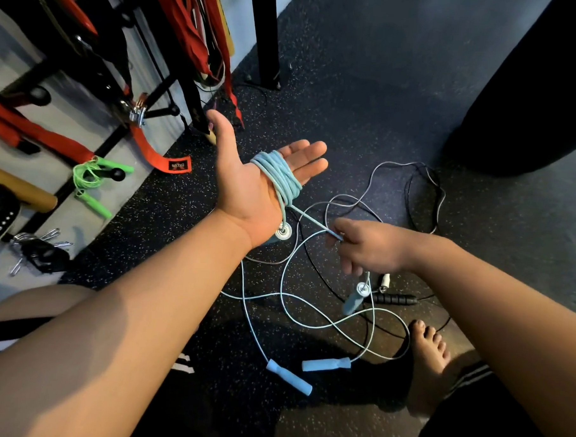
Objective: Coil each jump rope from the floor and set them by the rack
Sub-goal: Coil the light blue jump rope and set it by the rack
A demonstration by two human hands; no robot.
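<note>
Near floor: loose light-blue rope point(326, 364) beside a bare foot point(428, 366); black rope point(395, 299) just beyond. Right hand point(364, 246) pinches blue cord point(278, 175). Left hand point(262, 181) flat, palm up, cord wound round it. Far left: green rope point(93, 176) coiled by rack point(147, 90).

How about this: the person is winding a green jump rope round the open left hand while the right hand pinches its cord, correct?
Not quite. The head view shows the light blue rope, not a green one, wound round the left hand; the green rope lies by the rack. The right hand does pinch its cord.
</note>
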